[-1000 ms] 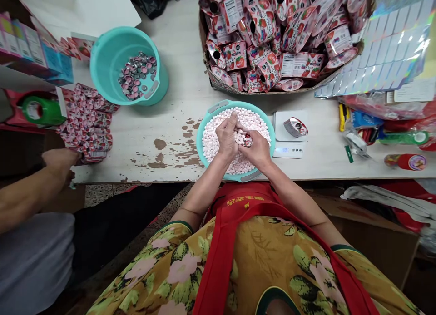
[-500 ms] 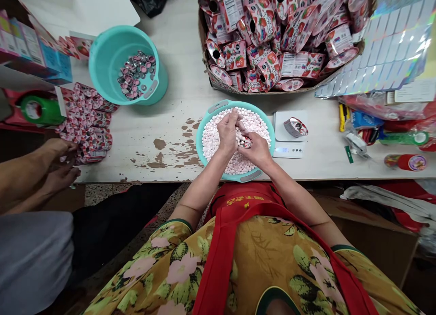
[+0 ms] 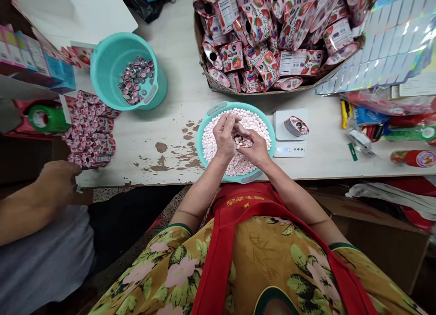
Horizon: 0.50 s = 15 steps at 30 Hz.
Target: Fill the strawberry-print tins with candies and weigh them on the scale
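Both my hands are over a turquoise basin (image 3: 200, 154) filled with small pale pink candies (image 3: 213, 145). My right hand (image 3: 256, 150) is closed round a small strawberry-printed candy container (image 3: 246, 143), low over the candies. Just beside it, my left hand (image 3: 225, 135) is raised with its fingers bent together; a few candies show between the two hands. What the left fingers hold, if anything, I cannot make out. To the right, a similar container (image 3: 296, 126) lies tilted on a white digital scale (image 3: 289, 150) with a lit display.
A cardboard box (image 3: 218, 84) heaped with strawberry-printed containers stands behind the basin. At the left are a turquoise bucket (image 3: 102, 74) with small metal-and-pink caps and a stack of printed packs (image 3: 91, 133). A co-worker's hand (image 3: 59, 181) is near the stack. Holographic label sheets (image 3: 371, 47) lie right.
My hands stay over the basin, with the left fingers shifting slightly. The container in my right hand shows a little more. The co-worker's arm has moved, and only one of their hands shows clearly.
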### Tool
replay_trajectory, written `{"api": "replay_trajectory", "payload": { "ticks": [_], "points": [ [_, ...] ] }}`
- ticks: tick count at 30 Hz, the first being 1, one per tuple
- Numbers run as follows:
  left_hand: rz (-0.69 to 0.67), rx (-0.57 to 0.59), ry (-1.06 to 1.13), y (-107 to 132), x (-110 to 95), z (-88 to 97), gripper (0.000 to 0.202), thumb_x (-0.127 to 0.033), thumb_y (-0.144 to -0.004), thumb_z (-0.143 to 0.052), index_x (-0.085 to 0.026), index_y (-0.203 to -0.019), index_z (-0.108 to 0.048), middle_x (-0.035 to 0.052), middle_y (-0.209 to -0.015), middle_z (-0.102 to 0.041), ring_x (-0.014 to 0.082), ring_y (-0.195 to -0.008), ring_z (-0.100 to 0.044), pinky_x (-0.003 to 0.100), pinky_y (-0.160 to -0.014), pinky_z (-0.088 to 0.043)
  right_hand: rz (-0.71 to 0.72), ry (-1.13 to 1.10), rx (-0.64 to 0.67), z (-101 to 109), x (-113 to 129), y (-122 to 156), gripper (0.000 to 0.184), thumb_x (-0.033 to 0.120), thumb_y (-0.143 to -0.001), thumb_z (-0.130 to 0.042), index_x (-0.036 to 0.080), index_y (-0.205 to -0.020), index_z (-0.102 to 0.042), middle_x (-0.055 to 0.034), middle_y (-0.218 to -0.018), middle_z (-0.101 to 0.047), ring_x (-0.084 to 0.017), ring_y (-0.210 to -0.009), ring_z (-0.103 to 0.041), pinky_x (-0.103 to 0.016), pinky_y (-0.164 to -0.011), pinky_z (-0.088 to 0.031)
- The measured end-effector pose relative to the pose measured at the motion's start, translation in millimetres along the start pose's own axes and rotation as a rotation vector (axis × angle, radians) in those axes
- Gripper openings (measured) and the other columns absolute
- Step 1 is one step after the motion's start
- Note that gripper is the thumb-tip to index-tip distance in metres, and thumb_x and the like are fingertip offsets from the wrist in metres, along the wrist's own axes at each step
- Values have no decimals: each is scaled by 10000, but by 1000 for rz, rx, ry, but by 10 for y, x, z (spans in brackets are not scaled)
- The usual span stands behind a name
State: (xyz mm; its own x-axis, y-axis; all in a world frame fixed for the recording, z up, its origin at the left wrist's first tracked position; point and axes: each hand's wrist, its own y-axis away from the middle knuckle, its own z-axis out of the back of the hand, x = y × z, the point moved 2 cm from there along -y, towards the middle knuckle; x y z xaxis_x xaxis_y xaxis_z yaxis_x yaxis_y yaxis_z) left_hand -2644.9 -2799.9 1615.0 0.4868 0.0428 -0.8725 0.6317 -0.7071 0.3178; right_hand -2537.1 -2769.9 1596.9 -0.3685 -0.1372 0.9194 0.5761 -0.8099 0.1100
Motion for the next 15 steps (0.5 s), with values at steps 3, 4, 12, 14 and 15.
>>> {"api": "replay_trajectory", "payload": {
  "ticks": [3, 4, 12, 14, 15],
  "points": [
    [-46, -22, -15, 6, -33, -33, 379, -570, -941, -594, -205, -855, -648, -6, -590, -561, 148, -658, -661, 264, -618, -541, -23, -127, 20, -55, -5, 17, 395, 270, -695, -723, 194, -1082, -693, -52, -1074, -717, -231, -1024, -668, -369, -966, -517],
    [-61, -36, -26, 10, -42, -52, 373, -563, -945, -591, -207, -851, -649, -6, -596, -561, 147, -656, -659, 267, -625, -542, -29, -156, 35, -77, -6, 22, 407, 280, -703, -729, 198, -1100, -698, -56, -1104, -722, -232, -1050, -671, -373, -987, -513],
    [-192, -149, -179, -128, -16, 139, 314, -506, -962, -566, -220, -862, -648, -7, -677, -571, 127, -655, -616, 248, -632, -507, -56, -187, -27, 167, -114, 48, 462, 321, -688, -793, 225, -1135, -732, -51, -1161, -715, -235, -1115, -665, -399, -1053, -492],
    [-166, -82, -378, -234, 96, 322, 217, -420, -917, -634, -215, -853, -663, 7, -759, -612, 132, -705, -603, 246, -649, -487, -45, -168, -42, 314, -148, 76, 467, 331, -693, -799, 236, -1146, -733, -49, -1180, -705, -234, -1133, -656, -401, -1067, -483],
    [-127, 9, -526, -276, 177, 401, 159, -363, -866, -686, -208, -836, -674, 15, -795, -628, 140, -723, -593, 252, -659, -475, -45, -149, -47, 377, -163, 94, 459, 333, -697, -798, 240, -1142, -735, -48, -1187, -703, -235, -1141, -654, -405, -1073, -478]
  ]
}}
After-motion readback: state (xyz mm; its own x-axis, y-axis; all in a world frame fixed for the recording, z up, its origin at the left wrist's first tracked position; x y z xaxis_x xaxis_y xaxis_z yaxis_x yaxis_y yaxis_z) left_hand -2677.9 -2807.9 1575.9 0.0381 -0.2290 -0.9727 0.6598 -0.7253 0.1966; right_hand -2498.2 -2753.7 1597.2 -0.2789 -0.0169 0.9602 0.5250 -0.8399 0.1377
